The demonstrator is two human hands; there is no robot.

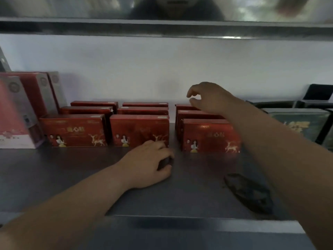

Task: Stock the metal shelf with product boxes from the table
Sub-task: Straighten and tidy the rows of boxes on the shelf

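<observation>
Several red product boxes stand in three rows of three on the metal shelf [72, 177]. Their front boxes are the left one [72, 130], the middle one [137, 129] and the right one [207, 136]. My left hand [149, 165] rests on the shelf at the lower right corner of the middle front box, fingers loosely curled and holding nothing. My right hand [209, 98] reaches over the right row and hovers just above its rear box [182, 106]. Its fingers are bent and slightly apart, with nothing between them.
Taller pink-and-white boxes [12, 123] stand at the far left. Dark green boxes [297, 123] sit at the right end. An upper metal shelf [162, 27] hangs close overhead. A dark smudge [248, 193] marks the shelf under my right forearm. A white wall backs the shelf.
</observation>
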